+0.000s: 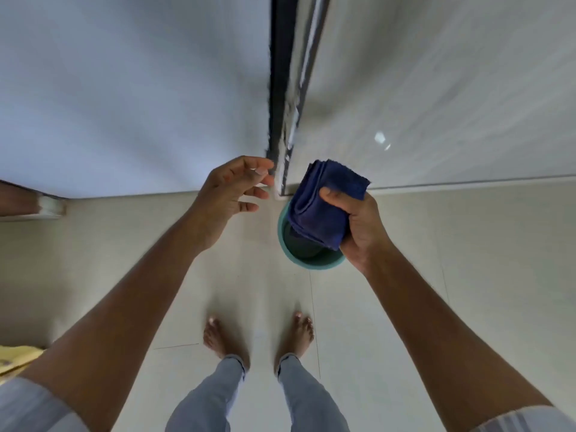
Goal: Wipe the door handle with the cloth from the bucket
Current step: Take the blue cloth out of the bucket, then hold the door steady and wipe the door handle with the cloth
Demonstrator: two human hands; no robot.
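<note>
A folded dark blue cloth is gripped in my right hand, held just above a teal bucket that stands on the floor against the wall. My left hand hovers to the left of the cloth with its fingers spread and nothing in it. No door handle shows in the head view.
A dark vertical frame edge runs up between a pale blue-grey wall on the left and a glossy light panel on the right. My bare feet stand on beige floor tiles. A yellow item lies at the lower left.
</note>
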